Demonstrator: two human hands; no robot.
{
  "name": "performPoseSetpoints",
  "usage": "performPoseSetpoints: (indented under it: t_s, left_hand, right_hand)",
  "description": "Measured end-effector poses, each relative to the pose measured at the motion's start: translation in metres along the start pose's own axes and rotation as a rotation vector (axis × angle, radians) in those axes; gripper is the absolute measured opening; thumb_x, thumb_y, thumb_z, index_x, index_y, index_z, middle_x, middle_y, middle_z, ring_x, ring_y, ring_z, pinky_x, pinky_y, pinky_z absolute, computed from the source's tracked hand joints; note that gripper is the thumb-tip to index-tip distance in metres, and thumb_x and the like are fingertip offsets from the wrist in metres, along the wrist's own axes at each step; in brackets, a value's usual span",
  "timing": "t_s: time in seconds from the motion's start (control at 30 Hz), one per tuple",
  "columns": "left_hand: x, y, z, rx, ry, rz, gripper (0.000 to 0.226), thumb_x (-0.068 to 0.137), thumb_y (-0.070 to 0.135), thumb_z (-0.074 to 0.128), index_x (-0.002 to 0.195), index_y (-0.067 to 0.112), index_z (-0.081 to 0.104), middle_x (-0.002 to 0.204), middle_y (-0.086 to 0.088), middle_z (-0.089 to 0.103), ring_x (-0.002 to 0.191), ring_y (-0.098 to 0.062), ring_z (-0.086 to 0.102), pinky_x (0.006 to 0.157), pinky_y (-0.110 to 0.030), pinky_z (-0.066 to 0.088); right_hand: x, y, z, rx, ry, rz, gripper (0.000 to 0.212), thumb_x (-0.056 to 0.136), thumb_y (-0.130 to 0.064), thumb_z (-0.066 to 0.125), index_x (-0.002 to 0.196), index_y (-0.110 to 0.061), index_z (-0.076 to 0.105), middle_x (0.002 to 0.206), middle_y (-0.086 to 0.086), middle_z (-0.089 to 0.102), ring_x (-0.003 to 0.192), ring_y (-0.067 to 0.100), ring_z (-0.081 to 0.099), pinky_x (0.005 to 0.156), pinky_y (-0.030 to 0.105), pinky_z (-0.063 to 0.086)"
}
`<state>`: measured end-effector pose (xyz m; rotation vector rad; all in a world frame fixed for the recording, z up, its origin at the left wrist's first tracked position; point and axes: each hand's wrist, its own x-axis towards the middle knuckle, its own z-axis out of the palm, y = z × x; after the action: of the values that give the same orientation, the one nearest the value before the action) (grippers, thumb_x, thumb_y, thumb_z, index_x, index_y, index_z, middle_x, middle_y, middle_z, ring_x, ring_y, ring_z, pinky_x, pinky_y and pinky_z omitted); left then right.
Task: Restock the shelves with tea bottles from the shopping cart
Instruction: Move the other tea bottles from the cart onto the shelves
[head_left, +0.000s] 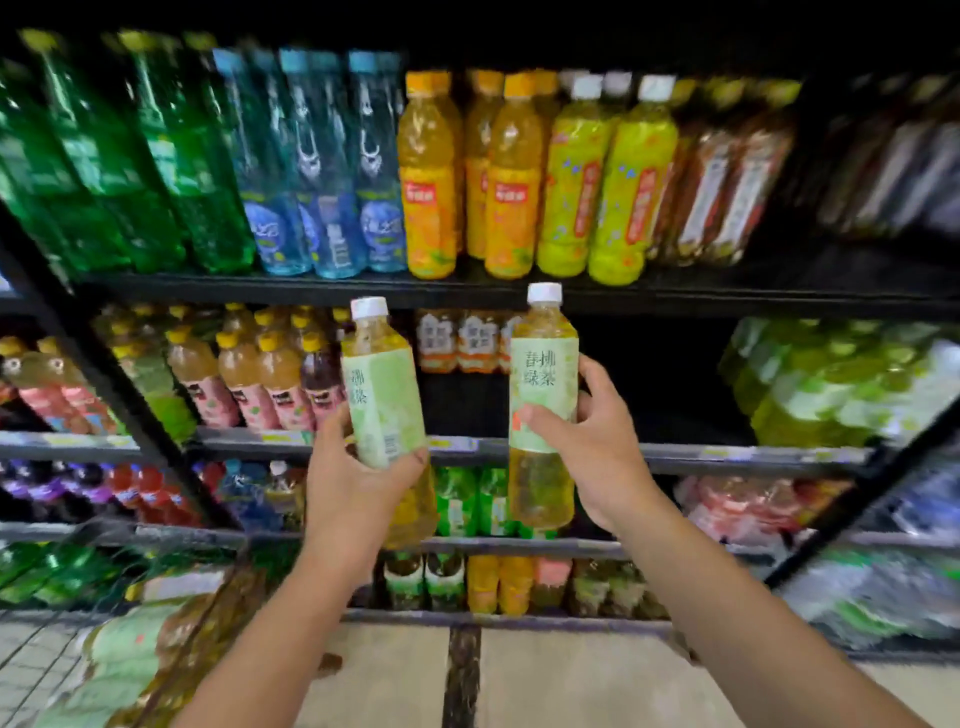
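Note:
I hold two green-tea bottles up in front of the shelves. My left hand (358, 478) grips one bottle (382, 395) around its lower half; it has a white cap and pale green label and tilts slightly left. My right hand (592, 441) grips the other bottle (543, 384), which stands upright with its label facing me. Both are level with the second shelf (675, 454), where a dark gap (649, 379) opens behind the right bottle. The shopping cart (78, 649) at bottom left holds more of the same bottles, lying down.
The top shelf (467, 291) carries green, blue, orange and yellow-green bottles. Peach-labelled and orange bottles stand left of the gap, shrink-wrapped green packs (841, 384) to its right. Lower shelves are stocked with mixed drinks. Black diagonal braces (130, 405) cross the rack at both sides.

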<state>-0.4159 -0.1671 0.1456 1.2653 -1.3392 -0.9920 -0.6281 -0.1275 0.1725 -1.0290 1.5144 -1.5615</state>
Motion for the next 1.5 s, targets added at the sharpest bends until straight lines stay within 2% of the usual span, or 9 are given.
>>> performPoseSetpoints:
  t_s: [0.13,0.3,0.43,0.6,0.8,1.0,1.13,1.3,1.5]
  left_hand:
    - [0.01,0.067,0.041,-0.063,-0.048,0.139,0.062,0.077,0.006,0.085,0.125,0.029,0.053,0.102,0.01,0.069,0.078,0.006,0.068,0.072,-0.029,0.058]
    - [0.033,0.144,0.075,-0.091,-0.109,0.266,0.059,0.078,-0.001,0.083,0.122,0.022,0.052,0.102,0.007,0.067,0.071,0.012,0.064,0.058,-0.01,0.05]
    - [0.057,0.194,0.094,-0.124,-0.157,0.364,0.063,0.078,0.006,0.085,0.129,0.024,0.051,0.106,0.009,0.068,0.079,0.008,0.067,0.06,-0.013,0.053]
    - [0.083,0.248,0.125,-0.188,-0.167,0.508,0.069,0.078,0.008,0.085,0.134,0.031,0.051,0.103,0.016,0.069,0.087,0.007,0.068,0.063,-0.016,0.055]
    - [0.109,0.31,0.155,-0.242,-0.26,0.656,0.075,0.075,0.01,0.086,0.137,0.035,0.051,0.115,0.016,0.068,0.1,0.005,0.067,0.071,-0.016,0.058]
    - [0.131,0.375,0.19,-0.321,-0.35,0.822,0.079,0.075,0.011,0.084,0.141,0.035,0.046,0.117,0.016,0.067,0.103,-0.001,0.069,0.075,-0.022,0.06]
    - [0.138,0.404,0.223,-0.316,-0.341,0.907,0.076,0.078,0.01,0.084,0.139,0.033,0.045,0.121,0.016,0.062,0.1,0.003,0.068,0.074,-0.02,0.06]
    - [0.152,0.416,0.265,-0.305,-0.284,0.918,0.081,0.075,0.011,0.087,0.14,0.033,0.046,0.115,0.023,0.062,0.103,0.008,0.065,0.078,-0.021,0.059]
    - [0.173,0.424,0.309,-0.296,-0.252,0.782,0.08,0.076,0.009,0.085,0.141,0.033,0.045,0.127,0.011,0.06,0.108,-0.003,0.067,0.083,-0.027,0.059]
  right_hand:
    - [0.013,-0.062,-0.048,0.021,0.012,-0.112,0.063,0.085,-0.008,0.078,0.132,-0.038,0.049,0.115,-0.004,0.074,0.098,0.008,0.073,0.081,0.034,0.062]
    - [0.032,-0.135,-0.089,0.016,0.002,-0.24,0.058,0.084,-0.008,0.079,0.124,-0.041,0.053,0.116,-0.006,0.073,0.103,0.009,0.072,0.088,0.039,0.061]
    - [0.052,-0.184,-0.112,-0.01,0.003,-0.355,0.058,0.085,-0.009,0.079,0.132,-0.031,0.054,0.117,-0.008,0.073,0.105,0.008,0.071,0.089,0.038,0.061]
    - [0.082,-0.233,-0.134,-0.013,0.024,-0.484,0.063,0.082,-0.01,0.08,0.133,-0.036,0.053,0.114,-0.005,0.074,0.102,0.011,0.073,0.084,0.037,0.062]
    - [0.117,-0.289,-0.159,-0.008,0.05,-0.62,0.062,0.085,-0.012,0.077,0.138,-0.03,0.052,0.113,-0.005,0.076,0.103,0.013,0.073,0.087,0.042,0.061]
    - [0.145,-0.343,-0.186,-0.02,0.085,-0.769,0.064,0.083,-0.008,0.078,0.139,-0.026,0.051,0.11,-0.004,0.076,0.1,0.013,0.074,0.079,0.032,0.061]
    - [0.17,-0.364,-0.203,-0.046,0.149,-0.836,0.065,0.083,-0.006,0.079,0.138,-0.025,0.051,0.107,-0.003,0.077,0.098,0.012,0.074,0.079,0.035,0.062]
    - [0.208,-0.368,-0.232,-0.057,0.134,-0.83,0.072,0.082,-0.006,0.081,0.142,-0.026,0.047,0.108,-0.004,0.077,0.099,0.011,0.074,0.083,0.039,0.062]
    - [0.255,-0.365,-0.267,-0.027,0.099,-0.763,0.073,0.083,-0.011,0.081,0.143,-0.028,0.044,0.118,-0.003,0.071,0.104,0.008,0.071,0.08,0.031,0.062]
